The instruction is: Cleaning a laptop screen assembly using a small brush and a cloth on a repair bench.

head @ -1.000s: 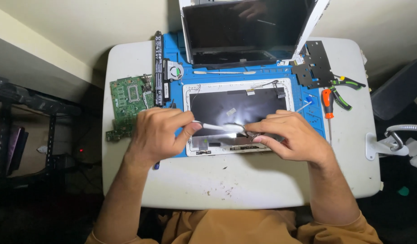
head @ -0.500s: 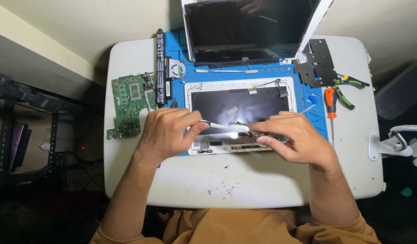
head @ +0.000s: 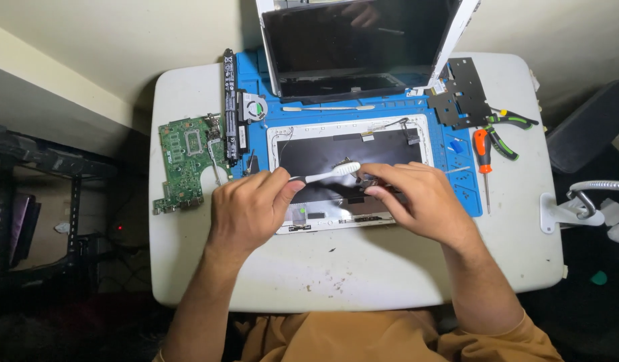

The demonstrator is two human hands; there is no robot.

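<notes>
Head view: at frame centre, the left hand (head: pixel 245 214) has lifted a white plastic toothbrush (head: pixel 323 175), fingers clenched around its handle, above the white laptop base shell (head: pixel 353 131). The right hand (head: pixel 416 201) still pinches a small dark part (head: pixel 368 182) there. The blue silicone mat (head: pixel 463 194) holds the shell.

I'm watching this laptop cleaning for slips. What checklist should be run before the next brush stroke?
1. Left hand grips the white toothbrush firmly: ok.
2. Bristle end over the open laptop shell: ok.
3. Right hand steadies the shell: ok.
4. Shell lies on the blue mat: ok.
5. Green circuit board set apart from the brushing: ok.
6. Cables under the right hand unpinched: cannot tell.
</notes>
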